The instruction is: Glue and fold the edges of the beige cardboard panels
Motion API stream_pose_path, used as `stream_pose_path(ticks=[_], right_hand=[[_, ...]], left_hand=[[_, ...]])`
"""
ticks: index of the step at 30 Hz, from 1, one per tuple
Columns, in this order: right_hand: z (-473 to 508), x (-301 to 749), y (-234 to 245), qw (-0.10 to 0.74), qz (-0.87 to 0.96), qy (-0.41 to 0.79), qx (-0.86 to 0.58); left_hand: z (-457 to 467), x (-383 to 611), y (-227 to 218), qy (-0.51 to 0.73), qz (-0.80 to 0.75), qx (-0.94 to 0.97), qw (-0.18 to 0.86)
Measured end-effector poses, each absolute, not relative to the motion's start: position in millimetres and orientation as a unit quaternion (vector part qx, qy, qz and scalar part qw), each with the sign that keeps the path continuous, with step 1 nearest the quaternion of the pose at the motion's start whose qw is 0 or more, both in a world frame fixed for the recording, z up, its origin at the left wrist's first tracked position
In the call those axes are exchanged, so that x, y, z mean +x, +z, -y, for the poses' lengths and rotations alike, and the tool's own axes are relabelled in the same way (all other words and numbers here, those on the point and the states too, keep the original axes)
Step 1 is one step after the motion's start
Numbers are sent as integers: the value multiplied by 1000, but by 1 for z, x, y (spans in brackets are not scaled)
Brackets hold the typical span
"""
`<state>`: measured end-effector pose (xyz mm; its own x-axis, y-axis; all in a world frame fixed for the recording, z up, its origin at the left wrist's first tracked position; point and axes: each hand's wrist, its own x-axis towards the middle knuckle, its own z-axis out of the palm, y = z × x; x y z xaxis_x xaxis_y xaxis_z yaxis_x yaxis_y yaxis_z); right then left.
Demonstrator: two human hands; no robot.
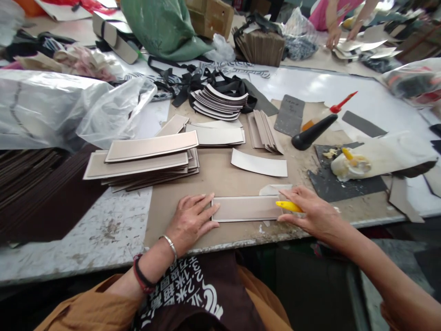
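A beige rectangular strip (246, 209) with a dark edge lies flat before me on the brown board. My left hand (191, 216) rests at its left end, fingers spread, tips touching the strip and its edge. At the opposite end, my right hand (308, 209) grips a yellow tool (289, 206) with a blunt, rounded tip; the rest of it is hidden in the hand. Some fingers of that hand touch the strip's right end. Just beyond it sits a small pale scrap (270, 189), partly covered. A curved white strip (259, 163) lies farther back.
Stacked beige strips (148, 154) stand at left, beside dark brown sheets (48, 193). To the right are a glue-smeared white bottle (382, 156), a black cone-shaped object (313, 133) and a red-tipped bottle (344, 102). A co-worker's hands (333, 37) handle pieces far back.
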<state>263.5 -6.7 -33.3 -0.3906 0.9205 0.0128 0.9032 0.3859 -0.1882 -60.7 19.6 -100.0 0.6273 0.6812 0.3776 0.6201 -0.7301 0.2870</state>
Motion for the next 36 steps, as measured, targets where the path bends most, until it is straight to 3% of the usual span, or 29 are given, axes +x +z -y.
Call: stream_pose_path(ticks=[5,25,36], right_hand=[[14,275,-48,75,819,133,-554],[13,269,-64,62,835,111,-535],[14,268,-64,51,825,111,-552]], left_hand=[[-21,-62,-102,237,-354,903,54],[-7,-28,-75,180,-323,929,-23],[5,11,-61,61,-403,912,-42]])
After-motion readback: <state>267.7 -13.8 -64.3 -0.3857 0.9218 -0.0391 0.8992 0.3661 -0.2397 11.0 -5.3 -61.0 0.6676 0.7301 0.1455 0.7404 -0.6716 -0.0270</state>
